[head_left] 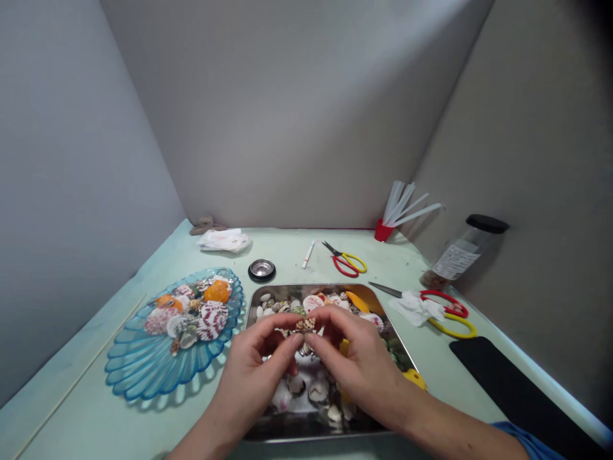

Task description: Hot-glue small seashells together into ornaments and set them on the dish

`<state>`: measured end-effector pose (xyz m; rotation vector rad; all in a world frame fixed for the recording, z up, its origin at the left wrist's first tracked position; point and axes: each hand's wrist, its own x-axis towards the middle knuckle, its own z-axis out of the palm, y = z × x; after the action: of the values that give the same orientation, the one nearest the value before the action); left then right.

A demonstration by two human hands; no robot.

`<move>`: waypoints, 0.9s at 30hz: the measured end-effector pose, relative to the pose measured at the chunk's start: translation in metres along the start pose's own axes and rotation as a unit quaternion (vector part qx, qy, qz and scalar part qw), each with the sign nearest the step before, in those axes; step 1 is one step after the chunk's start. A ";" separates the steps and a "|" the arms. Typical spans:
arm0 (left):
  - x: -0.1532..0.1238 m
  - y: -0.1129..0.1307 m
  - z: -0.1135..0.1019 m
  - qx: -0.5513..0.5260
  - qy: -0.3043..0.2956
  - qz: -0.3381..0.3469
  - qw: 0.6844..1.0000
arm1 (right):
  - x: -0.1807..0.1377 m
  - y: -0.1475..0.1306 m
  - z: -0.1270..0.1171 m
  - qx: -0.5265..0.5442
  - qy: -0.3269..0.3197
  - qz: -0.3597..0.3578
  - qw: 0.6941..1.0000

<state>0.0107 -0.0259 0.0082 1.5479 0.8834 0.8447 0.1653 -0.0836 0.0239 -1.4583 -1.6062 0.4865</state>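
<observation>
Jar (460, 254) label — print too small to read.

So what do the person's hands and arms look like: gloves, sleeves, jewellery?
The left hand and right hand are bare: no gloves, rings or watch show. A blue sleeve edge shows on the right arm; the left forearm is uncovered.

Grey back wall (297, 108) far ahead, left wall (57, 191) past the left hand (253, 377), right wall (541, 160) past the right hand (368, 370); pale green tabletop (96, 415) beneath both, softly lit.

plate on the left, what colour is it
The plate is translucent blue, with a scalloped rim; the head view shows it.
</observation>
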 end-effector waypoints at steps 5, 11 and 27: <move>0.002 -0.002 0.000 -0.022 0.009 -0.005 1.000 | -0.001 0.002 0.000 -0.001 -0.003 -0.006 1.000; 0.001 -0.001 -0.001 -0.019 0.009 0.000 1.000 | 0.001 0.002 -0.001 0.009 -0.003 -0.025 1.000; 0.003 0.000 -0.001 -0.075 0.022 -0.036 0.996 | 0.001 0.005 0.002 0.005 0.005 -0.023 1.000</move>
<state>0.0112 -0.0231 0.0085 1.3636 0.8820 0.8768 0.1661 -0.0812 0.0195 -1.4112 -1.6234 0.4604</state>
